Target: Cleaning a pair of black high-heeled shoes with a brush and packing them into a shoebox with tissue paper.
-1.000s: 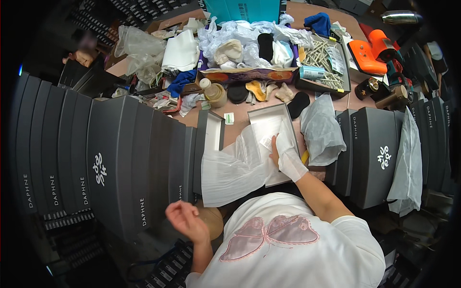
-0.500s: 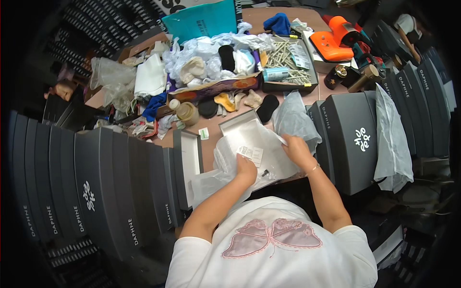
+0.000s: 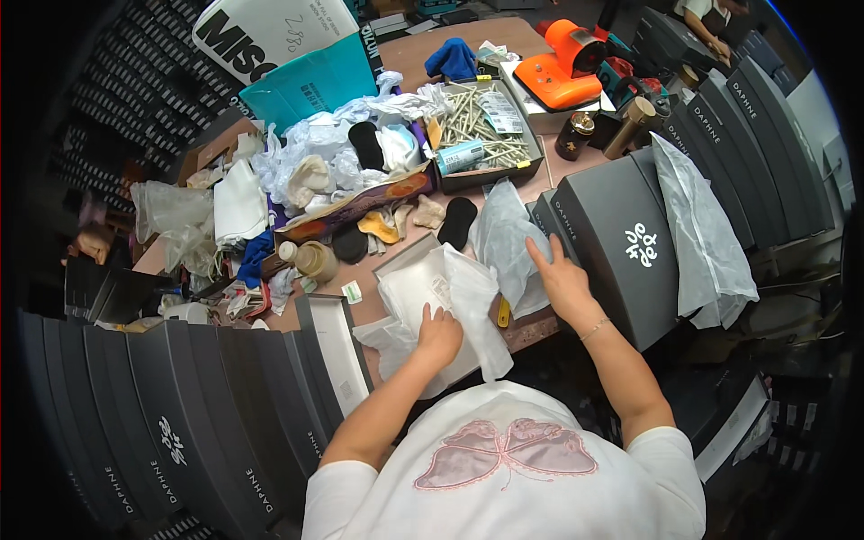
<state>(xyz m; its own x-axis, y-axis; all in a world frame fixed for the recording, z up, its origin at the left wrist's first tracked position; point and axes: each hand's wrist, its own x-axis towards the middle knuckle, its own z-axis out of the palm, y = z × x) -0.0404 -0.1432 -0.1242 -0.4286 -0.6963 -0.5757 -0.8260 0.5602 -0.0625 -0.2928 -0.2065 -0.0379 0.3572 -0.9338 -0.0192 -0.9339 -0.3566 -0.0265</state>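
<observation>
My left hand (image 3: 439,337) reaches into a shallow grey shoebox (image 3: 402,259) with a white inside. Its fingers are stretched out and rest on the white lining, just below a small printed card (image 3: 441,290). White tissue paper (image 3: 474,292) hangs over the box's right side and front edge. My right hand (image 3: 565,283) is to the right of the box, fingers spread, at the edge of a translucent plastic bag (image 3: 504,236). A yellow-handled tool (image 3: 503,312) lies under the bag's lower edge. The narrow box lid (image 3: 331,346) stands to the left of the box.
Stacked grey shoeboxes flank me at left (image 3: 166,396) and right (image 3: 612,243). Behind the box stand a carton of crumpled paper (image 3: 360,202), a tray of thin sticks (image 3: 481,121), an orange device (image 3: 562,72) and a bottle (image 3: 315,261). Another person's arm (image 3: 706,36) shows far right.
My right hand has let go of the tissue paper and moved right to the plastic bag. The tissue now falls over the box. My left hand has released the card; the view has shifted.
</observation>
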